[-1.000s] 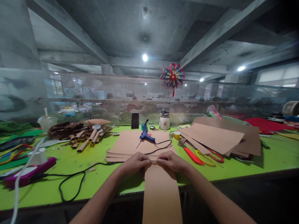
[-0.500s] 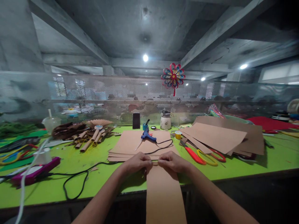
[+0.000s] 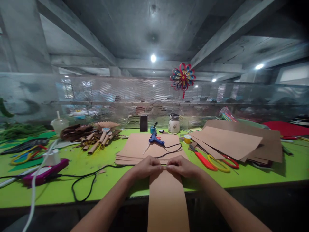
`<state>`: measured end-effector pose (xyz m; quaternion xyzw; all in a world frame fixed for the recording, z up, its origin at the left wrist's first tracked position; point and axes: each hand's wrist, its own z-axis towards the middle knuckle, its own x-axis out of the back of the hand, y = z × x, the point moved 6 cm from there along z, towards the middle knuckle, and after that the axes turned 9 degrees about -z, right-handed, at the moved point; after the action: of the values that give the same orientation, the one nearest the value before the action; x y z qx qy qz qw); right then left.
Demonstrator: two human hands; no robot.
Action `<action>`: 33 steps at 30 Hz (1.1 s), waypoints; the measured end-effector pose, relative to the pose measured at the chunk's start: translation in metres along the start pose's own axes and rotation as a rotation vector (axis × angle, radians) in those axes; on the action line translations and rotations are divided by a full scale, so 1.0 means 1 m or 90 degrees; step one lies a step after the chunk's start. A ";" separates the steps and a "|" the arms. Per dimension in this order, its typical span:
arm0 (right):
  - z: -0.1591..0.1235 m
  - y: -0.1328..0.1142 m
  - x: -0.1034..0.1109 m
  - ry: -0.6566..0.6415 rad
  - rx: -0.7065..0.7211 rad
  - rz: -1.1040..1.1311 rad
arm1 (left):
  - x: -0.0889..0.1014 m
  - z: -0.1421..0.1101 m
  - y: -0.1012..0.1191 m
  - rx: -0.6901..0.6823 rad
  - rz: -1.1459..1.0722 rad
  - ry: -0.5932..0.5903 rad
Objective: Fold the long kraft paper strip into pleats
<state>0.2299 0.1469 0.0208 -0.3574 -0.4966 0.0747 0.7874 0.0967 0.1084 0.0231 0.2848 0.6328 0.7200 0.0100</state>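
A long brown paper strip [image 3: 166,199] runs from the green table [image 3: 72,167] over its front edge toward me. My left hand [image 3: 146,167] and my right hand [image 3: 182,167] sit side by side at the strip's far end, both pinched on its folded edge, fingertips almost touching. Just beyond them lies a stack of brown paper sheets [image 3: 137,148] with a blue glue gun [image 3: 155,139] on top, its black cord trailing off to the left.
Red and yellow scissors [image 3: 212,160] lie to the right beside larger brown sheets [image 3: 231,141]. Rolled paper tubes [image 3: 96,143], a plastic cup [image 3: 59,124] and a purple tool [image 3: 45,170] sit left. A mesh screen [image 3: 108,93] backs the table, with a paper flower [image 3: 182,76] hanging.
My hands have stayed pinched on the strip's end and drawn slightly closer together. The view has shifted a little to the left, so everything sits further right.
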 end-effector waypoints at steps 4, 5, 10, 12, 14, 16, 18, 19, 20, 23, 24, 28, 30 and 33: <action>-0.002 0.009 0.001 -0.010 -0.048 0.037 | 0.006 -0.003 -0.003 0.007 -0.018 0.007; -0.003 0.009 0.001 -0.012 -0.047 0.048 | 0.007 -0.003 -0.003 0.009 -0.028 0.000; -0.002 0.010 -0.001 -0.018 -0.038 0.076 | 0.005 -0.003 -0.002 0.017 -0.038 -0.017; -0.001 0.010 -0.002 -0.017 -0.035 0.071 | 0.003 -0.001 -0.001 0.008 -0.026 -0.014; 0.000 0.010 -0.003 -0.020 -0.035 0.071 | 0.001 0.002 -0.001 0.001 -0.011 -0.016; 0.000 0.011 -0.005 -0.015 -0.041 0.066 | 0.000 0.004 -0.001 -0.007 0.017 -0.005; 0.001 0.010 -0.006 -0.007 -0.045 0.053 | 0.000 0.006 -0.002 -0.016 0.053 0.011; 0.001 0.009 -0.006 -0.004 -0.043 0.045 | 0.000 0.007 -0.002 -0.018 0.069 0.018; 0.001 0.007 -0.006 -0.003 -0.038 0.040 | 0.000 0.007 -0.002 -0.019 0.080 0.023; 0.002 0.003 -0.006 -0.004 -0.034 0.030 | 0.000 0.007 -0.001 -0.016 0.084 0.023; 0.002 0.002 -0.006 -0.008 -0.039 0.028 | 0.000 0.006 0.000 -0.017 0.080 0.024; 0.000 0.003 -0.007 -0.046 -0.068 0.052 | 0.001 0.006 0.000 -0.013 0.082 0.031; -0.001 0.004 -0.008 -0.075 -0.062 0.082 | 0.001 0.005 -0.001 -0.011 0.087 0.036; -0.003 0.005 -0.007 -0.106 -0.044 0.119 | 0.001 0.003 -0.001 -0.017 0.085 0.030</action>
<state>0.2301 0.1456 0.0120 -0.4212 -0.5273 0.1601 0.7203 0.0970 0.1119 0.0231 0.3093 0.6031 0.7336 -0.0490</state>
